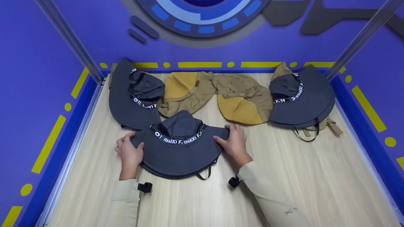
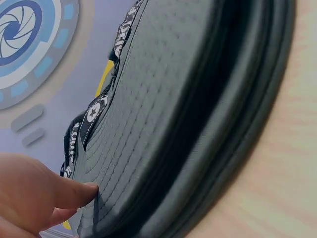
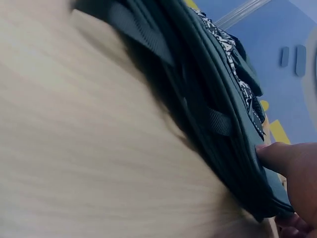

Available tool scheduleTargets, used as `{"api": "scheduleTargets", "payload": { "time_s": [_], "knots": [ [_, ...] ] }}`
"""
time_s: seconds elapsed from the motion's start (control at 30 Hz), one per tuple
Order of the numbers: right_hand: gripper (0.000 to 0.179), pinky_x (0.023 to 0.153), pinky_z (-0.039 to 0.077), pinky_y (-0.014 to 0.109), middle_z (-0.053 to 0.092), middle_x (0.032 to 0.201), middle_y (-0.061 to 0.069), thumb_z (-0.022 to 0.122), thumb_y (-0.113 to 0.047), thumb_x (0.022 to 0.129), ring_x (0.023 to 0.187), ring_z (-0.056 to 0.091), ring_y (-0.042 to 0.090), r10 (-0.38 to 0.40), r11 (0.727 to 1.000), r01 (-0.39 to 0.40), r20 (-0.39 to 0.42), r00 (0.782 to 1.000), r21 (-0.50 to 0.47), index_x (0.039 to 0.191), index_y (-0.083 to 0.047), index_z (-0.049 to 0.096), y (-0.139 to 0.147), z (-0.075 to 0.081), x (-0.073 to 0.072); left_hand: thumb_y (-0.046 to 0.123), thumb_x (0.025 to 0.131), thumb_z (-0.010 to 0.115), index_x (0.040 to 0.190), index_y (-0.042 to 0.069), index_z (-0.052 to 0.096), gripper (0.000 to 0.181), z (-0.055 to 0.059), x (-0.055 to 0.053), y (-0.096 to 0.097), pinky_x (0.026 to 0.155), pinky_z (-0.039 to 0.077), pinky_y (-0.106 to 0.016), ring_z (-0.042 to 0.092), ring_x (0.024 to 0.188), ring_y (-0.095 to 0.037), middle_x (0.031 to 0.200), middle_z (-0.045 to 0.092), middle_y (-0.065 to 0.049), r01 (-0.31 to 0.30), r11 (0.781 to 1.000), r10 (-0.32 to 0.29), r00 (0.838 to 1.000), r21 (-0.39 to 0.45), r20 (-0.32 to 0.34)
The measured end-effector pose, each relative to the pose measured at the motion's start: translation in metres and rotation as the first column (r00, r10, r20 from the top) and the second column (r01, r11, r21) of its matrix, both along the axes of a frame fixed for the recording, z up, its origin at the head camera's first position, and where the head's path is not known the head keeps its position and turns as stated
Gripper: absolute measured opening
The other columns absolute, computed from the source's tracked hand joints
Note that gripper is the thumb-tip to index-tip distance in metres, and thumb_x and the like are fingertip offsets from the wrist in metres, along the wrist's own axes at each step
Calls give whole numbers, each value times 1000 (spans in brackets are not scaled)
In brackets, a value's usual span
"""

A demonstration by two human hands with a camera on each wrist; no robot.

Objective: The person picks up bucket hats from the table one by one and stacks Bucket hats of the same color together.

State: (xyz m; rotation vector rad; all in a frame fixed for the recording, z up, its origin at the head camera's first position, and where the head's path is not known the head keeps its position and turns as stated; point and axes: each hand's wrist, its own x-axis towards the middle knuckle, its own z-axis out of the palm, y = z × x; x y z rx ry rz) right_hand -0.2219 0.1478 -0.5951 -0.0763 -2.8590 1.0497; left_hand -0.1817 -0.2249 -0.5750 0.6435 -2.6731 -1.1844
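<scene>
A dark grey bucket hat [image 1: 181, 157] lies folded at the middle of the table, its wide brim toward me and its crown bunched behind a black band with white lettering. My left hand [image 1: 130, 151] pinches the brim's left end, thumb on top; the left wrist view shows the thumb [image 2: 77, 193] pressing the stitched brim [image 2: 143, 109]. At the brim's right end my right hand [image 1: 235, 142] grips it, thumb on top and fingers around the far edge. In the right wrist view the thumb [image 3: 277, 156] rests on the brim. A thin black strap [image 1: 206, 173] hangs out below the hat.
Behind lie another dark grey hat [image 1: 121, 97] at left, two tan-and-mustard hats [image 1: 195, 94] [image 1: 243, 108] in the middle, and a dark grey hat [image 1: 311, 104] at right with a strap and tan tie. Blue walls [image 1: 202, 53] enclose the wooden table [image 1: 303, 183].
</scene>
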Motion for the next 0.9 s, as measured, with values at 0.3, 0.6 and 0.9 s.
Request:
{"api": "scheduleTargets", "payload": {
  "time_s": [0.3,0.6,0.9],
  "knots": [
    [62,100,34,58,56,131,15,82,-45,84,127,47,38,17,999,-18,-26,1000,-30,133,-12,64,-2,1,4,15,96,66,145,8,46,53,13,3,6,112,25,-63,24,140,-53,153,27,-27,-19,1000,19,999,-4,45],
    [48,108,30,53,55,128,13,79,-35,90,124,44,35,-2,977,-19,-97,995,-211,129,-10,67,17,9,2,32,91,76,156,19,39,76,32,5,72,118,22,-72,22,150,-52,163,27,-21,282,908,-346,921,-311,-176],
    [39,108,36,49,52,129,19,76,-27,93,126,43,37,-96,971,54,-178,979,-231,122,-3,67,77,34,-20,81,88,50,163,42,18,90,14,8,138,122,1,-73,-4,156,-52,175,5,-4,697,567,-692,692,-438,206]
  ]
}}
